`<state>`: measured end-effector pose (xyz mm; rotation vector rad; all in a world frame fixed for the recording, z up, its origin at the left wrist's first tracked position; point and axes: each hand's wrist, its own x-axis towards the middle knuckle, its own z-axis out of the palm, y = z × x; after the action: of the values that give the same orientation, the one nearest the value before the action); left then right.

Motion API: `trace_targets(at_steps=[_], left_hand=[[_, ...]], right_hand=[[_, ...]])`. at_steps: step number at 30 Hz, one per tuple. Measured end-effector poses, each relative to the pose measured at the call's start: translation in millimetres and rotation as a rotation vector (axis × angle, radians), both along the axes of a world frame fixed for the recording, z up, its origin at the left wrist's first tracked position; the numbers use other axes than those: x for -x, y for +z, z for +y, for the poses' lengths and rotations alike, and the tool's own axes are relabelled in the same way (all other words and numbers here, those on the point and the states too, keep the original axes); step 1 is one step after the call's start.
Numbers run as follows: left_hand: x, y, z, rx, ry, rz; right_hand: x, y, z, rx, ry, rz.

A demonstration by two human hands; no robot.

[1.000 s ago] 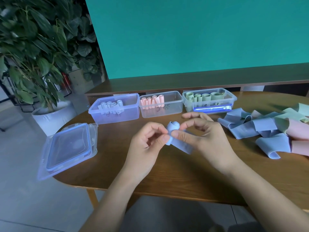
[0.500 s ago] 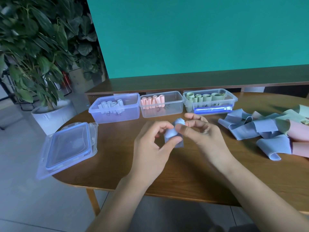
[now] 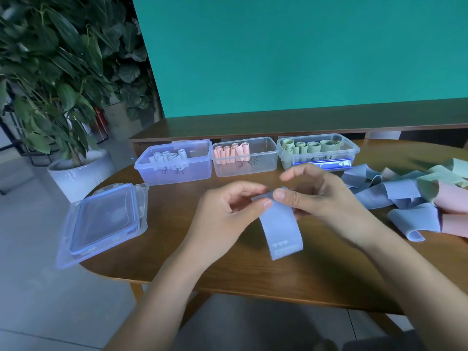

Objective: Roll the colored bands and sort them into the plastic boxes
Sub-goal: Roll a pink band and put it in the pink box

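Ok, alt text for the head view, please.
Both hands, left hand and right hand, pinch the top of a blue band hanging flat over a wooden table. Behind stand three boxes of blue, pink and green rolls; loose bands lie at right.

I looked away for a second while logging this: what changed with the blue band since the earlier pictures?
The blue band, earlier a tight roll between the fingers, now hangs mostly unrolled toward the table. The left hand and right hand still pinch its top. The three boxes and the lids stayed put.
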<state>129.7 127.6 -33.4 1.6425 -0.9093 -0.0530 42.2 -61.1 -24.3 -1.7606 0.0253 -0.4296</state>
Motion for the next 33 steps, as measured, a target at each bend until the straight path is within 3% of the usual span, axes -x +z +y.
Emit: trace_targets(at_steps=[6,14,20,30,33], left_hand=[[-12.0,-11.6,-5.4,-0.073,-0.006,0.05],[-20.2,-33.6,-17.5,-0.007,0.005,0.31],[-22.5,-40.0,-20.4,0.045,0.048,0.275],[-17.2,-43.1,-23.1,0.092,0.106,0.297],[-17.8,-42.5,-22.8,0.101,0.118,0.256]], right_hand=[[-10.0,-14.5,-6.5,0.055,0.1,0.094],[-21.4,-40.0,-11.0,-0.071,0.047,0.011],[-20.3,-45.6,-9.7,-0.23,0.068,0.068],[-17.1,-45.4,-11.5,-0.147,0.013,0.039],[-17.3,-45.2,-8.0,-0.21,0.025,0.042]])
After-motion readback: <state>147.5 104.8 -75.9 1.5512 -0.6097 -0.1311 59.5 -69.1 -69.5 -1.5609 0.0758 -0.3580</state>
